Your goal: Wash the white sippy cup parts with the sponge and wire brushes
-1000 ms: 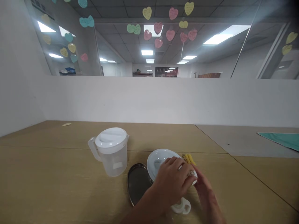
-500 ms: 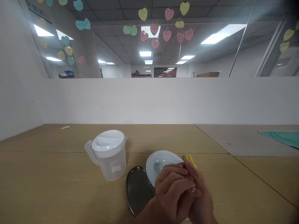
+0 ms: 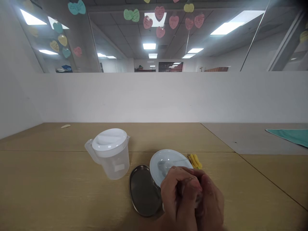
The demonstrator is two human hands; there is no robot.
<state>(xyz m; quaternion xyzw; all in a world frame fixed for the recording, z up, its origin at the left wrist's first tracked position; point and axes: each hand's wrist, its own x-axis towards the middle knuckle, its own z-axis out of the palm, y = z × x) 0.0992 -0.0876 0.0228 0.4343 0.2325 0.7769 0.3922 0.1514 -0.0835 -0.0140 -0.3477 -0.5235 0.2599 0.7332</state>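
Left hand [image 3: 171, 191] and right hand [image 3: 213, 197] curl together, contents hidden, near plate [image 3: 155, 161] and metal tray [image 3: 144, 191]; yellow pieces [image 3: 196, 161] unheld, pitcher [image 3: 116, 166] lidded.

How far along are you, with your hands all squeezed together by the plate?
The jug already has its lid on. The left hand and right hand are cupped together; anything inside is hidden. What's left, I can't tell: the yellow things and metal tray lie outside the hands.

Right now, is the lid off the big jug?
No, the white lid sits on top of the jug.
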